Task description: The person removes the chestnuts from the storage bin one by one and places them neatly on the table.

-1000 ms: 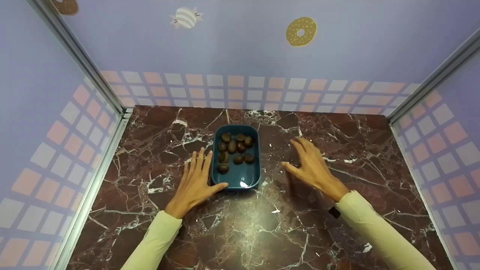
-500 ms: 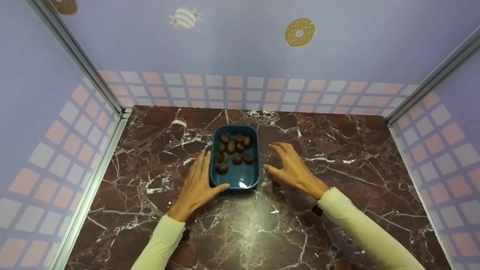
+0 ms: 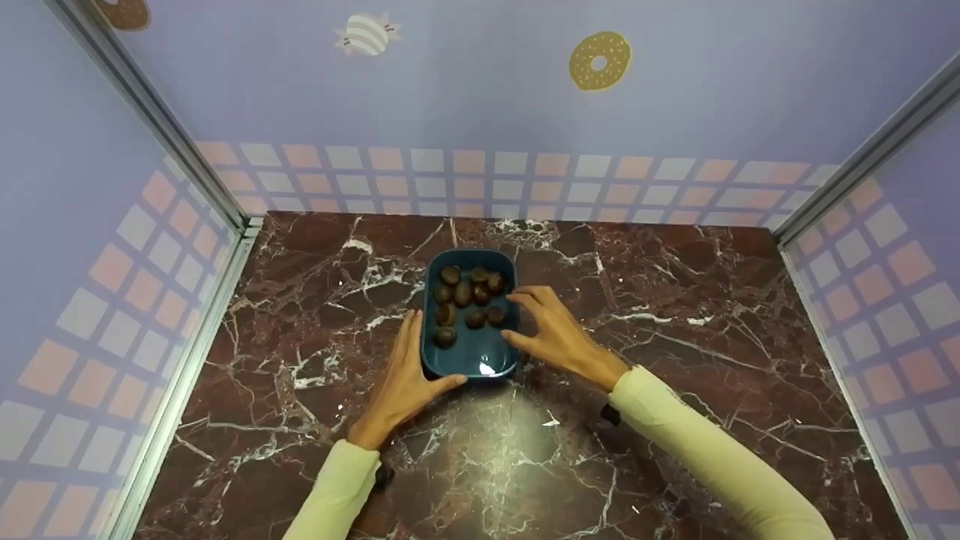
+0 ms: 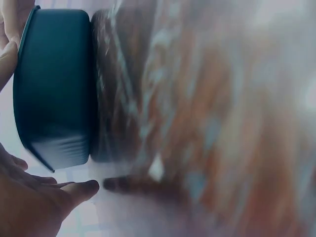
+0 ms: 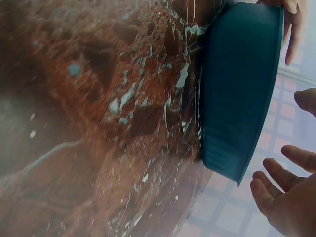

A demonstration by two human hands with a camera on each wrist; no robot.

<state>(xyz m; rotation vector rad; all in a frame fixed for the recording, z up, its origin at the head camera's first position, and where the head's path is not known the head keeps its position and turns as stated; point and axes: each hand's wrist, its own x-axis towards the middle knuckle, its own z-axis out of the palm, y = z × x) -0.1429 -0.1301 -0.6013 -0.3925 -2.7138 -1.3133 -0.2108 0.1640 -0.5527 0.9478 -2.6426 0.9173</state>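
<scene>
A deep blue-green rectangular dish (image 3: 474, 354) holds several brown chestnuts (image 3: 462, 293), most of them toward its back half. My left hand (image 3: 405, 394) lies along the dish's left side with straight fingers, its thumb at the front left of the rim. In the left wrist view its fingers (image 4: 74, 192) point down beside the dish wall (image 4: 54, 89). Over the right rim reaches my right hand (image 3: 562, 341), thumb and forefinger spread apart, fingertips close to the nearest chestnut (image 3: 496, 316). Nothing shows between those fingers. The right wrist view shows the right fingers (image 5: 276, 185) just off the rim.
The table (image 3: 675, 420) is dark red-brown marble with white veins. Lilac walls with a checked border close it in at the back (image 3: 502, 90), left (image 3: 67, 247) and right (image 3: 892, 262). Metal strips (image 3: 191, 352) run along the corners.
My right hand has moved left across the table, from well apart to over the dish's right rim. The left hand has shifted slightly right, closer against the dish. The dish and chestnuts look still.
</scene>
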